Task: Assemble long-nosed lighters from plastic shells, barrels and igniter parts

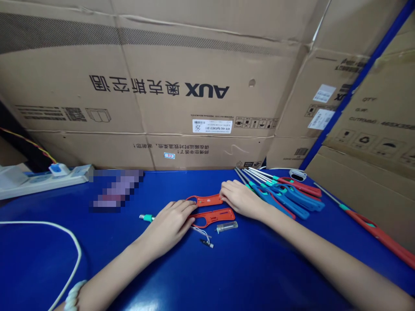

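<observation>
Two orange lighter casing halves lie one behind the other on the blue table. My right hand (239,199) pinches the right end of the far casing half (208,200). Curled over the left ends of both halves, my left hand (171,222) has its fingertips on them and hides part of the near casing half (215,217). A metal lighter nozzle with a green collar (148,217) sticks out left of my left hand. Closer to me are a clear fuel tank (227,226) and a small black igniter (206,243) with white wires.
Several assembled red and blue long-neck lighters (285,194) are piled at the right, with one red lighter (372,229) apart. A power strip (45,179), a blurred purple item (118,190) and a white cable (76,246) are at left. Cardboard walls (162,56) stand behind.
</observation>
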The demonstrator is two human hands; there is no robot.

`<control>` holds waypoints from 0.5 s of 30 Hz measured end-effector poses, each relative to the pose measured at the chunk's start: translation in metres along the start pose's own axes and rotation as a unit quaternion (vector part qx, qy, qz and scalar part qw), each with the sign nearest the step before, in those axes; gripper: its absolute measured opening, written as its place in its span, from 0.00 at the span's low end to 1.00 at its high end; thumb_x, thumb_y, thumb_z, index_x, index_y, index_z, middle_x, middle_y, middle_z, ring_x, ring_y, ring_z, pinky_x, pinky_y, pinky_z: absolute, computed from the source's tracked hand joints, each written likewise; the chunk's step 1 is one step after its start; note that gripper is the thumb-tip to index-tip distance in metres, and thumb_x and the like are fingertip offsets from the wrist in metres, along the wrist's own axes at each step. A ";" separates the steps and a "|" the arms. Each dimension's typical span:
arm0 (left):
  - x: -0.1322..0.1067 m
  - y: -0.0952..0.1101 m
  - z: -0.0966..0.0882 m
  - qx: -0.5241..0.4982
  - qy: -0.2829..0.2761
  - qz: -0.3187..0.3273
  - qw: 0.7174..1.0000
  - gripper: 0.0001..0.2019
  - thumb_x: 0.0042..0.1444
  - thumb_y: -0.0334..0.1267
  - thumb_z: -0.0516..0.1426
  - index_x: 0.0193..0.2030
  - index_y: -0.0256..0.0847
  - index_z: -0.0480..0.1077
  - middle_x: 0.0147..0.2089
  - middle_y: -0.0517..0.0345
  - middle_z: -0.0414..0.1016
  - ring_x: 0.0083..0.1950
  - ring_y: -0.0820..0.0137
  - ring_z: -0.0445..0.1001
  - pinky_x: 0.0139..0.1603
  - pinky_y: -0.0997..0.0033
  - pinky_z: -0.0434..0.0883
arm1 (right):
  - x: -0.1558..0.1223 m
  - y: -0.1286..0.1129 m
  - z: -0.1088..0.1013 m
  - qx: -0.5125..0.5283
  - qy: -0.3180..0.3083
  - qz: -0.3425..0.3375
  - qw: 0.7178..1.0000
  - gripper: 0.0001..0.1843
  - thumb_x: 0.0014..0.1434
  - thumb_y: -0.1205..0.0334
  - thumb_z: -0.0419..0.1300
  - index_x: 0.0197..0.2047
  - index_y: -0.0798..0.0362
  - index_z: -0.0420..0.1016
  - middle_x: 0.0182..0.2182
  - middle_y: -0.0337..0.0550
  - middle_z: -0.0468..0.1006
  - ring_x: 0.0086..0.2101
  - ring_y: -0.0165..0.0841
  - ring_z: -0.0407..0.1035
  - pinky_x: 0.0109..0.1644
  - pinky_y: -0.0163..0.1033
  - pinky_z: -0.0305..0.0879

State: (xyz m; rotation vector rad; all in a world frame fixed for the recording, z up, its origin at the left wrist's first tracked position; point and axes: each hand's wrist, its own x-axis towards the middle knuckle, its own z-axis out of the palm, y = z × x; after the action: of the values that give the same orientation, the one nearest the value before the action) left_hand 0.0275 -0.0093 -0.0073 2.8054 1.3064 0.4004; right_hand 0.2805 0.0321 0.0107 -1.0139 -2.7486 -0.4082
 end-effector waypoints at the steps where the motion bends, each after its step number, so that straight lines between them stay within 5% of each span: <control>1: 0.000 0.000 0.000 0.002 0.000 -0.003 1.000 0.16 0.65 0.35 0.47 0.57 0.40 0.66 0.58 0.50 0.71 0.57 0.61 0.68 0.56 0.59 0.64 | -0.004 0.002 -0.001 0.007 -0.007 0.005 1.000 0.11 0.66 0.68 0.48 0.34 0.56 0.68 0.34 0.46 0.70 0.34 0.36 0.61 0.39 0.40 0.53; 8: 0.000 -0.002 0.000 0.000 -0.002 -0.004 1.000 0.16 0.65 0.35 0.47 0.57 0.40 0.66 0.58 0.50 0.70 0.57 0.60 0.68 0.55 0.58 0.65 | -0.018 0.008 0.005 0.072 -0.040 0.024 0.996 0.10 0.64 0.69 0.52 0.32 0.55 0.70 0.32 0.43 0.70 0.34 0.33 0.63 0.41 0.39 0.52; 15: -0.001 -0.003 0.001 -0.010 0.006 0.001 1.000 0.16 0.64 0.36 0.47 0.56 0.41 0.66 0.57 0.51 0.71 0.57 0.60 0.68 0.56 0.58 0.65 | 0.007 0.007 -0.005 0.086 -0.007 0.029 0.996 0.07 0.61 0.72 0.55 0.36 0.55 0.73 0.35 0.43 0.73 0.35 0.33 0.65 0.42 0.39 0.52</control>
State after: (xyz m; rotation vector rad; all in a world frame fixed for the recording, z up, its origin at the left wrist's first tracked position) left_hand 0.0247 -0.0074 -0.0092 2.7923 1.2945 0.4296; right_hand 0.2804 0.0393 0.0188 -1.0529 -2.7032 -0.1525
